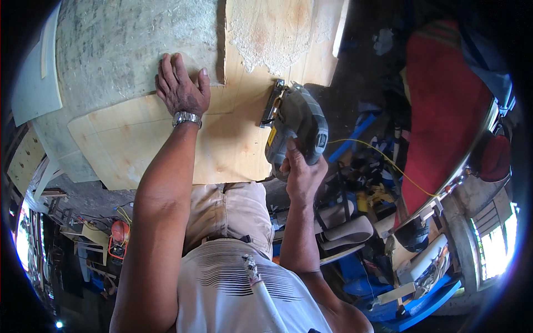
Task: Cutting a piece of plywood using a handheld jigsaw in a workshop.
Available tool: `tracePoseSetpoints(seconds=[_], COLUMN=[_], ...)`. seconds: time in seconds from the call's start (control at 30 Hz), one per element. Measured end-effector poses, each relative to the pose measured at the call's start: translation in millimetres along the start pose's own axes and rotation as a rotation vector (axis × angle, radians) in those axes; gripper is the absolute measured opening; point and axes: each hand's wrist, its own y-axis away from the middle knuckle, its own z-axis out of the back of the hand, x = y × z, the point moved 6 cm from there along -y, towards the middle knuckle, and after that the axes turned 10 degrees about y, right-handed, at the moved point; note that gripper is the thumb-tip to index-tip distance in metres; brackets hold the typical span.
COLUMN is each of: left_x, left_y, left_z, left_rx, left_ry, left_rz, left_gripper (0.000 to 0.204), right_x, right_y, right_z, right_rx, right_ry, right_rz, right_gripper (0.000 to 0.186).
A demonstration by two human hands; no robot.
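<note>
My left hand (180, 91), a watch on its wrist, lies palm down with fingers apart at the upper edge of a pale plywood piece (127, 141), beside a rough greyish board (122, 39) under it. My right hand (300, 166) grips a grey jigsaw (297, 119) by its handle. The saw's metal base (272, 102) rests at the plywood's right part. Another plywood board (266, 28) with white flaky patches lies above. A yellow cord (383, 158) runs right from near the saw. A white cigarette (261, 286) with an ash tip juts up over my shirt from the bottom.
At right are a large red panel (438, 111), blue strips (352, 139), cushioned pieces (344, 236) and cluttered offcuts, with a bright window (494, 244) beyond. An orange machine (119, 233) sits on the floor at lower left, among wooden pieces and cords.
</note>
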Motion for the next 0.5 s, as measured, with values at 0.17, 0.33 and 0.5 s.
tracePoseSetpoints(seconds=[0.17, 0.33, 0.5], left_x=[1.0, 1.5, -0.2], left_y=[-0.6, -0.7, -0.1], left_z=[0.6, 1.9, 2.6], left_rx=[-0.004, 0.004, 0.002], left_ry=[-0.001, 0.0, -0.021], left_rz=[-0.007, 0.002, 0.011], left_gripper=[0.074, 0.074, 0.071], right_x=[2.9, 4.5, 2.6], right_y=[-0.4, -0.2, -2.3], right_z=[-0.5, -1.9, -2.0], right_rx=[-0.008, -0.011, -0.019], right_ry=[0.015, 0.015, -0.012], right_rz=[0.012, -0.005, -0.003], right_gripper=[0.028, 0.027, 0.026])
